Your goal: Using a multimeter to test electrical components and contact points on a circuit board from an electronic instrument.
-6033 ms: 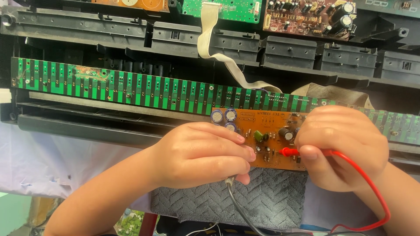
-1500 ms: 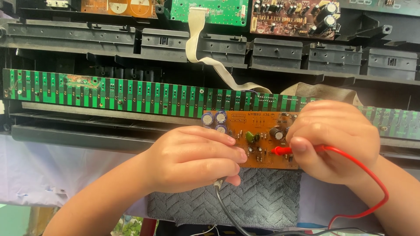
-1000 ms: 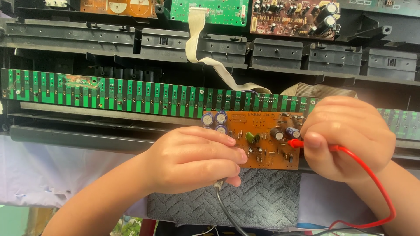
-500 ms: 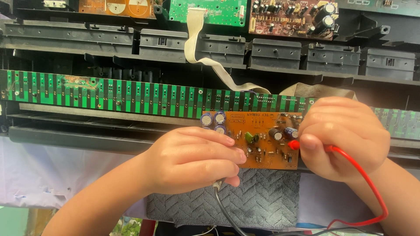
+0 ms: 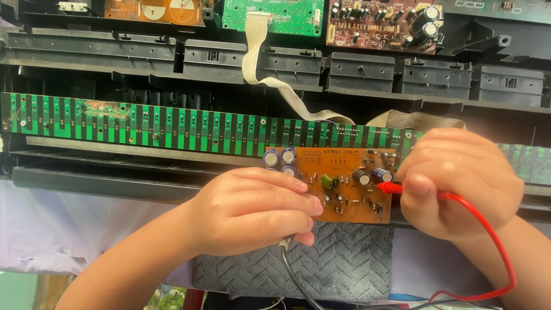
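Head view: a small orange circuit board (image 5: pixel 351 185) sits at the centre, propped against the front of an opened black keyboard chassis (image 5: pixel 367 72) just below a long green contact strip (image 5: pixel 172 127), with a grey chevron-textured cloth (image 5: pixel 344 261) beneath it. The left hand (image 5: pixel 252 211) covers the board's left end, its fingers curled shut around a probe whose black lead (image 5: pixel 295 281) drops out below the fist. The right hand (image 5: pixel 456 182) pinches a red probe (image 5: pixel 391 187) between thumb and fingers, its tip touching the board's right side near two dark capacitors (image 5: pixel 370 175); its red lead (image 5: pixel 493 252) loops down to the right.

The board looks light, stiff and fragile, with upright components easily bent, so the bare edges seem the safest hold. The probes are slim and rigid, their leads limp.

The black probe's tip is hidden under the left hand, so its contact point cannot be told. Both leads run out of frame at the bottom, and any meter is unseen.
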